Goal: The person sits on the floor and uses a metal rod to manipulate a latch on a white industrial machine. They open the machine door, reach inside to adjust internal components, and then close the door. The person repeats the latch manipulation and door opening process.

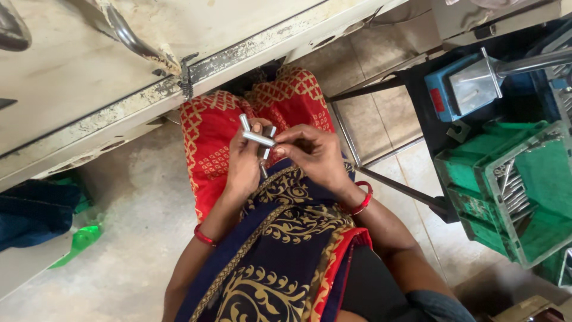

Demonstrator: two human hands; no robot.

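A worn cream workbench (71,77), its metal edge strip (179,83) chipped and rust-stained, runs diagonally across the upper left above a dusty concrete floor (137,209). Below the workbench, at the left edge, lie a dark blue cloth bundle (33,209) and a green plastic bottle (80,238). Well to the right of the workbench, a black metal frame (381,179) stands on pale floor tiles (381,119), beside a green plastic crate (506,185) of metal parts and a blue machine block (459,83). Daylight is soft and even.

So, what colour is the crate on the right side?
Green; the crate shows in the head view, with metal parts inside.
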